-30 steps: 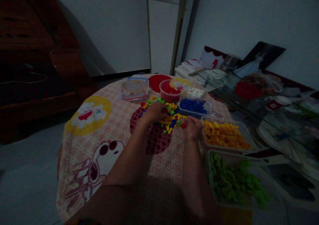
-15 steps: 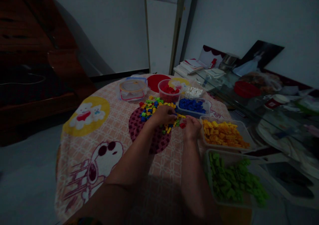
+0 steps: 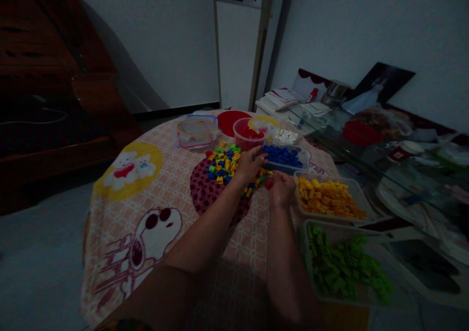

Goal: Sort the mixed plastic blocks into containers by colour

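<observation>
My left hand hovers at the left edge of the clear box of blue bricks, palm down, its fingers stretched and apart; nothing shows in them. Under and beside it a mixed heap of toy building bricks in yellow, blue, green and red spreads over the cloth. My right hand is closed with fingertips pinched together, close to a red brick at the heap's right side. Whatever those fingers hold is too dark and small to make out.
Boxes of yellow bricks and green bricks line the table's right side. Behind stand a round tub of red bricks, white bricks and stacked lids and boxes. A cluttered glass table adjoins on the right.
My left hand has moved from over the heap up and right to the blue bricks' box, and its fingers have spread. My right hand stays almost where it was, still closed.
</observation>
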{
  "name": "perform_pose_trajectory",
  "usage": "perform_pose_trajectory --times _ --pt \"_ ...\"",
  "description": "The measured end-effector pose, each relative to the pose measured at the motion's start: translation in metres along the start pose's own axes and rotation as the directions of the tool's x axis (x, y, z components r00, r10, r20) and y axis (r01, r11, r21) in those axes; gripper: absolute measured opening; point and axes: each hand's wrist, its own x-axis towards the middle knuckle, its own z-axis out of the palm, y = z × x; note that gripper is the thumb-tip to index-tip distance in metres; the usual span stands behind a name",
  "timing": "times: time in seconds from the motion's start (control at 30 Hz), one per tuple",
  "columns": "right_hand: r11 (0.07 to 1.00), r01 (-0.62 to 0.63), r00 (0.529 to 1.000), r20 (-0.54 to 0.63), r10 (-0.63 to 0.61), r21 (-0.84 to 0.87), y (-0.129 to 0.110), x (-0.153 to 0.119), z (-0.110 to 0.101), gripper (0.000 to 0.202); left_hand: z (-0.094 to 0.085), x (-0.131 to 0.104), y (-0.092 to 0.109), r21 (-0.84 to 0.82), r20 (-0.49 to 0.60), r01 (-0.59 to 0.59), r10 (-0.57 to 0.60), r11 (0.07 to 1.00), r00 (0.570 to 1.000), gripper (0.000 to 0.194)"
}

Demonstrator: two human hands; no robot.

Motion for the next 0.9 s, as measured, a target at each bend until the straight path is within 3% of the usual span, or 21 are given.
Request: perform_pose_trajectory --times 0.13,0.23,0.33,0.43,0.5,0.63,0.77,0.9 --pt "1.000 0.025 1.000 -0.002 -0.025 -0.016 0.002 0.001 0.000 0.024 0.000 -0.002 0.003 -0.083 0.156 -0.061 0.073 0.995 0.985 0.066" --pt "1.000 0.018 1.000 0.003 -0.018 -0.026 0.003 0.002 -0.001 0.024 -0.007 0.000 0.004 -0.050 0.188 -0.112 0.119 0.993 0.975 0.060" --pt "0.999 0.028 1.000 -0.006 -0.029 -0.023 0.003 0.002 -0.001 0.022 -0.017 0.004 0.008 0.065 0.165 -0.110 0.098 0.992 0.981 0.049" --pt "1.000 0.027 0.999 0.018 -0.026 -0.005 0.005 0.002 -0.002 0.023 -0.027 0.004 0.018 0.307 0.150 -0.081 0.036 0.948 0.988 0.037" --pt "1.000 0.017 0.999 0.034 -0.017 0.000 0.007 0.003 -0.002 0.024 -0.031 0.001 0.028 0.518 0.163 -0.068 -0.021 0.853 0.986 0.026" --pt "1.000 0.018 1.000 0.024 -0.018 0.003 0.007 0.003 -0.002 0.025 -0.035 -0.009 0.050 0.832 0.264 -0.145 -0.153 0.535 0.952 0.017" --pt "1.000 0.005 1.000 0.013 -0.006 0.020 0.003 0.001 -0.001 0.025 -0.029 -0.016 0.058 0.928 0.332 -0.260 -0.276 0.266 0.902 0.019" --pt "1.000 -0.015 1.000 0.027 0.015 0.016 -0.001 0.001 -0.001 0.024 -0.016 -0.021 0.056 0.964 0.265 -0.240 -0.364 0.115 0.893 0.024"
